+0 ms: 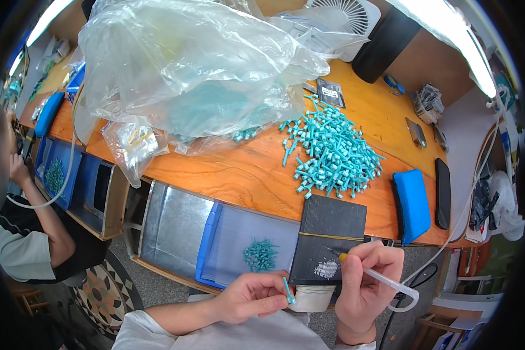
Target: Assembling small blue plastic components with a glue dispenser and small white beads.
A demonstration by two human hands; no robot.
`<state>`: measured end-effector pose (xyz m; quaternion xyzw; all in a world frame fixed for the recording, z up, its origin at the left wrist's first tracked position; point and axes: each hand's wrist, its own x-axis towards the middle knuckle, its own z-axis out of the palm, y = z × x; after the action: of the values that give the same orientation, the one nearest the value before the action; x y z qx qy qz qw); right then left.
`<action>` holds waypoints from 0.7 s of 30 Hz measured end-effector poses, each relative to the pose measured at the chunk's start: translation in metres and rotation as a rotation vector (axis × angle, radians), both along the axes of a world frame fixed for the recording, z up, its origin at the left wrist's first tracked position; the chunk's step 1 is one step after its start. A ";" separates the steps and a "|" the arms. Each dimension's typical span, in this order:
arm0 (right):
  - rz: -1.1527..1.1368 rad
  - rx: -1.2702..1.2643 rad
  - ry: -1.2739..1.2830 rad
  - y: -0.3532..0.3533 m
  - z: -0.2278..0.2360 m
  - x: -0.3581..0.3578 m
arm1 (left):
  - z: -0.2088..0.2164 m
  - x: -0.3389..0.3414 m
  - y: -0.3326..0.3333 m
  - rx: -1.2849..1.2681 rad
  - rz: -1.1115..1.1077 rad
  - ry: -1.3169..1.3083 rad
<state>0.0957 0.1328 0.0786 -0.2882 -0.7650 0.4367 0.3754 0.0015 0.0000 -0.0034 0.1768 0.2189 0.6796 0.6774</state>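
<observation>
Pinching the teal plastic piece (pixel 289 298) near the black block's (pixel 336 213) lower edge, your left hand (pixel 248 298) is closed on it; your right hand (pixel 364 286), apart, grips the needle-tipped pen (pixel 343 257). Loose white bits (pixel 326 269) could scatter if knuckles or tube (pixel 403 289) brush them; a slack pinch could drop the piece.
</observation>
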 end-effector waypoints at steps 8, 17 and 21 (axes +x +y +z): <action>-0.015 -0.030 0.004 -0.003 0.002 0.004 | 0.001 0.000 0.000 -0.006 0.001 -0.008; 0.350 -0.222 0.165 -0.013 0.004 0.023 | 0.003 -0.001 0.000 -0.019 0.012 0.017; 0.409 -0.189 0.123 -0.014 0.003 0.023 | 0.003 -0.001 0.000 -0.027 0.005 0.008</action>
<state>0.1186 0.1192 0.0817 -0.1338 -0.7390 0.5901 0.2964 0.0006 -0.0002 -0.0004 0.1696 0.2313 0.6775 0.6773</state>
